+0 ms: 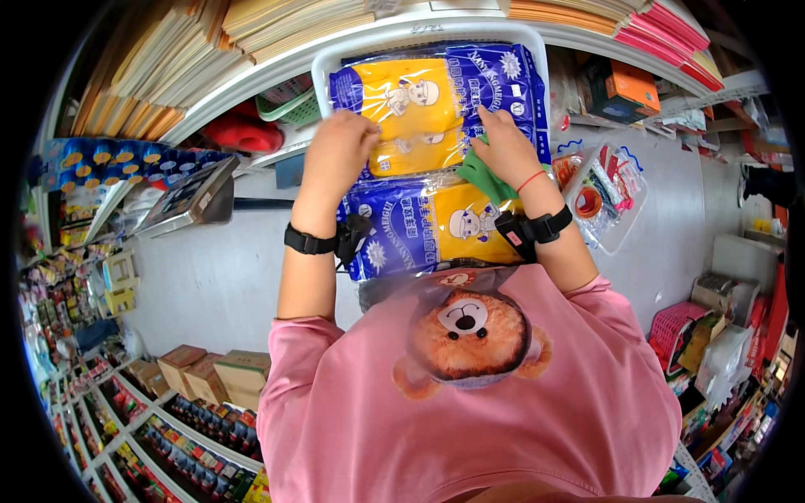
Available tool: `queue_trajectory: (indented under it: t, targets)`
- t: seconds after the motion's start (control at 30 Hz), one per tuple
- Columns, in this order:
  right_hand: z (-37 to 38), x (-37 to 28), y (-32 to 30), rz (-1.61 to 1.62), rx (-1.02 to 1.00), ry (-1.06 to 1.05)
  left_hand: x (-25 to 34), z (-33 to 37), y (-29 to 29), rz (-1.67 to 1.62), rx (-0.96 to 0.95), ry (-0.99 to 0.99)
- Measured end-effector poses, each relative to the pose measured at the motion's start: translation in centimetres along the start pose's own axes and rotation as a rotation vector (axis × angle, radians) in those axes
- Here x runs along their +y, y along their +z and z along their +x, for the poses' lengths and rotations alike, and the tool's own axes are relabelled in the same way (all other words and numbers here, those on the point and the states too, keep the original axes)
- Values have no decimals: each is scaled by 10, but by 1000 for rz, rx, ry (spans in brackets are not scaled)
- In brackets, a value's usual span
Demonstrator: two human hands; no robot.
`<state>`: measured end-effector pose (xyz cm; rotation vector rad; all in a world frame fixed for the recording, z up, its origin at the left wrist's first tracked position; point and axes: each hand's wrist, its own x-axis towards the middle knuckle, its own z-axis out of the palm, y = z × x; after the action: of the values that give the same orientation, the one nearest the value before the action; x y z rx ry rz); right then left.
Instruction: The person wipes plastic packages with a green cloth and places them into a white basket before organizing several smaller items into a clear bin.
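On the far left, boxes [194, 370] sit on low shelves. Left hand [338, 148] lies flat on upper blue-yellow packet [436, 105] in white tray [320, 63], fingers together. Second packet [428, 228] lies just below. Right hand [506, 147] presses same upper packet, fingers pinching green cloth [486, 178]. Clear bag [605, 194] at right.

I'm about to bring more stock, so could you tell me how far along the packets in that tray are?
One blue-and-yellow packet already lies flat at the near end of the white tray. The left hand and right hand are pressing a second packet in behind it. Little free room shows in the tray.
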<state>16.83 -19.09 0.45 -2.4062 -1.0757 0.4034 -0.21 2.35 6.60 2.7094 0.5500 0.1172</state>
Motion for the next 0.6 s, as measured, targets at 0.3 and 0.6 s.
queue_trajectory:
  t: [0.3,0.6]
  targets:
    - [2,4,-2,27,10,-54,-20,-2,26,-154,20,185]
    - [-2,11,-44,398,261,-270,-12,-65,5,-293,-232,96]
